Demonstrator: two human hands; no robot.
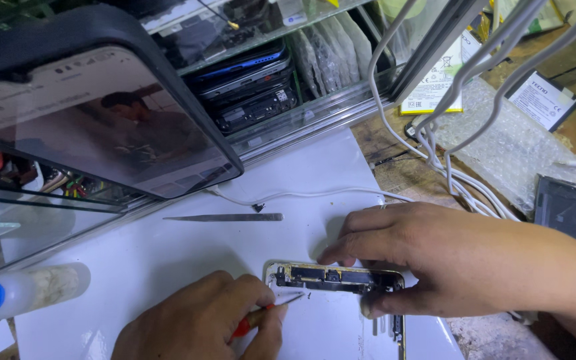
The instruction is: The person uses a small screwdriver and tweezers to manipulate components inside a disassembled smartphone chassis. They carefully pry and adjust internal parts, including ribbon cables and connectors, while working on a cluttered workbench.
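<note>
At the far left of a white work surface (168, 267), a small plastic bottle (31, 290) with a blue cap lies on its side beneath a tablet (95, 113) propped against a glass cabinet (288, 73) stocked with used phones. A pair of metal tweezers (225, 217) rests on the white sheet, untouched, well apart from both hands. Lower down, the person's left hand (198, 323) is curled closed around a red-handled screwdriver (265, 315), its thin tip meeting the top-left corner of an opened phone (335, 280). The phone lies flat at the middle of the sheet's near edge, its back already off and the dark parts along its gold-rimmed upper end laid bare. The right hand (435, 257) steadies it, fingers spread over the top edge and thumb pressed against the right side, gripping the frame rather than lifting it. Judging by the exposed interior, the opening is done, while work with the driver at the upper end appears to be in progress; whether any screws are already out cannot be told. To the right, white cables (448, 167) trail across a worn wooden bench (395, 167), past bubble wrap (508, 147) and flat phone batteries (545, 100).
</note>
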